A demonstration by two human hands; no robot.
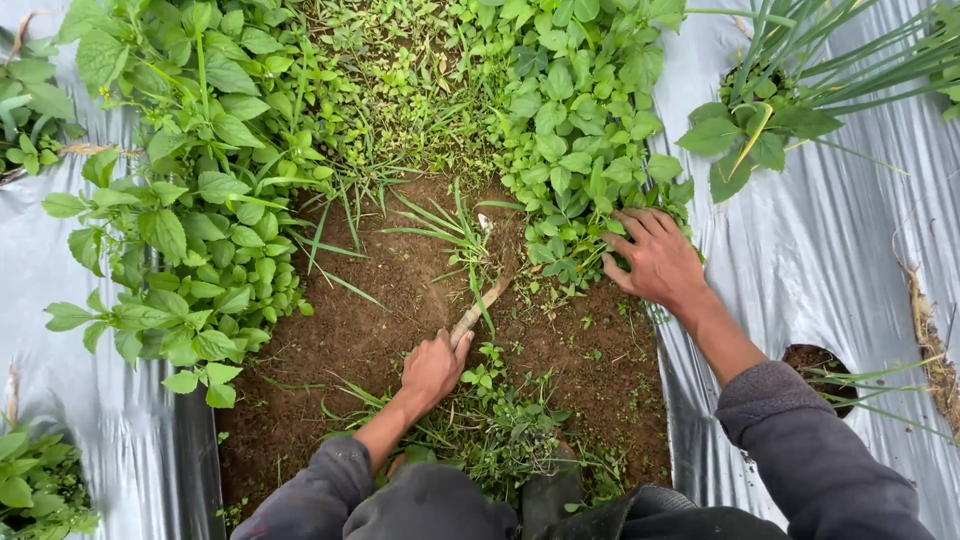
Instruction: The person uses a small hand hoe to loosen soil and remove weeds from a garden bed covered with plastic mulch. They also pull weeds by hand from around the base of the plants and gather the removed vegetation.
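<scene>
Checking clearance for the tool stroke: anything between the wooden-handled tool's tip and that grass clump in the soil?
Nothing visible. The left hand grips the wooden-handled digging tool, whose tip meets the thin-bladed green grass clump over bare brown soil. The right hand presses on broad-leaved green weeds, off to the side.

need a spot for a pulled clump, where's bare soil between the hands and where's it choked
Bare brown soil lies left of the left hand and its wooden-handled tool, bordered by the broad-leaf weeds. A smaller bare strip sits below the right hand, beside the silver plastic mulch. Crowded: the low weeds near the knees.
</scene>
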